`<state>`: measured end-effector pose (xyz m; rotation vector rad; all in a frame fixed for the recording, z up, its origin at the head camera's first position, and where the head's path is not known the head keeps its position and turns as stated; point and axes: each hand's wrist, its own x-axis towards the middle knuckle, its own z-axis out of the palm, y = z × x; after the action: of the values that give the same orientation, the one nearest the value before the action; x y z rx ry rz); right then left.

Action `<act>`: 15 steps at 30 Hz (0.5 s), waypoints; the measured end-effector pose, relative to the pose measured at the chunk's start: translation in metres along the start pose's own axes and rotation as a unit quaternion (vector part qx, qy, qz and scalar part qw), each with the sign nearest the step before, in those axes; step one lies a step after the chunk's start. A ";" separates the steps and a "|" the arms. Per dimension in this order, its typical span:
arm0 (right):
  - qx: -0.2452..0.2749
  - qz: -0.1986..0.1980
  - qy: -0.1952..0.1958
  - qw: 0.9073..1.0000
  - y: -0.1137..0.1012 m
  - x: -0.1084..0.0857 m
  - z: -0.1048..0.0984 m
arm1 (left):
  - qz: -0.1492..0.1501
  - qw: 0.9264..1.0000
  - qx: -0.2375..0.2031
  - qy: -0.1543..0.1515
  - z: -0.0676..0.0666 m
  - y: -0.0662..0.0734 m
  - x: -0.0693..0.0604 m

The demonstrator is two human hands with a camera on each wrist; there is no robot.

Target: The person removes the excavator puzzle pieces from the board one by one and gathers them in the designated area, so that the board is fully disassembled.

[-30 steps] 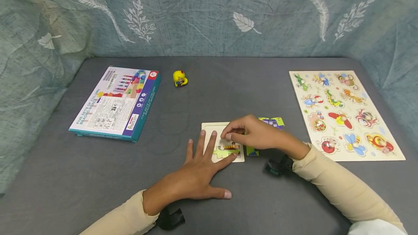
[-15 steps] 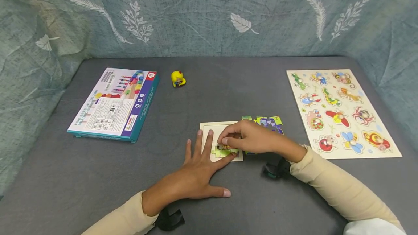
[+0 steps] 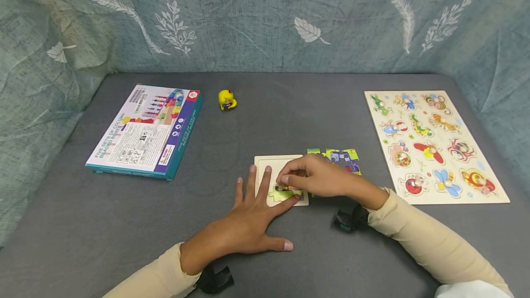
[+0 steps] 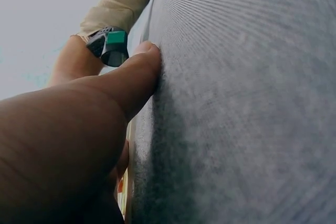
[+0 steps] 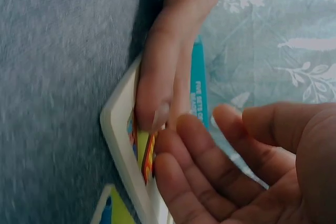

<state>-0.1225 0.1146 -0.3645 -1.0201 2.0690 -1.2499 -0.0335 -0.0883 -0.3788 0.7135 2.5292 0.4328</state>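
A small wooden puzzle tray (image 3: 260, 161) lies between my hands, with a green jigsaw piece (image 3: 282, 195) in its lower part. My left hand (image 3: 248, 226) is spread flat, two fingertips over the tray's left side and the index fingertip resting on the fitted pieces. Above the tray, my right hand (image 3: 320, 176) has curled fingers, thumb and index tips close together over an orange-and-green jigsaw piece. The right wrist view shows its lower fingertips (image 5: 167, 169) against that orange piece (image 5: 149, 156); whether anything is pinched is hidden.
Several loose jigsaw pieces (image 3: 349, 154) lie just right of the tray, partly under my right hand. A wooden insect puzzle board (image 3: 434, 151) is at the right. Toward the left stands a beaded-toy box (image 3: 145, 132), with a yellow figurine (image 3: 227, 100) behind. A curtain closes the back.
My right hand has moved slightly down and left, its thumb and index tips now over the orange piece. The left hand stays in place. Little differs from half a second ago.
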 end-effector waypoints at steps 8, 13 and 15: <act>0.024 0.019 0.023 0.999 -0.004 0.000 0.004 | 0.000 1.000 0.002 -0.003 0.000 0.000 0.001; 0.031 0.006 0.014 0.999 -0.001 0.000 0.002 | 0.000 1.000 0.005 0.001 0.000 0.000 0.001; 0.033 0.002 0.011 0.999 0.000 -0.001 0.001 | -0.001 1.000 0.006 0.001 0.000 0.000 0.001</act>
<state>-0.1212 0.1143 -0.3646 -0.9752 2.0313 -1.3250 -0.0343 -0.0880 -0.3797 0.7168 2.5368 0.4181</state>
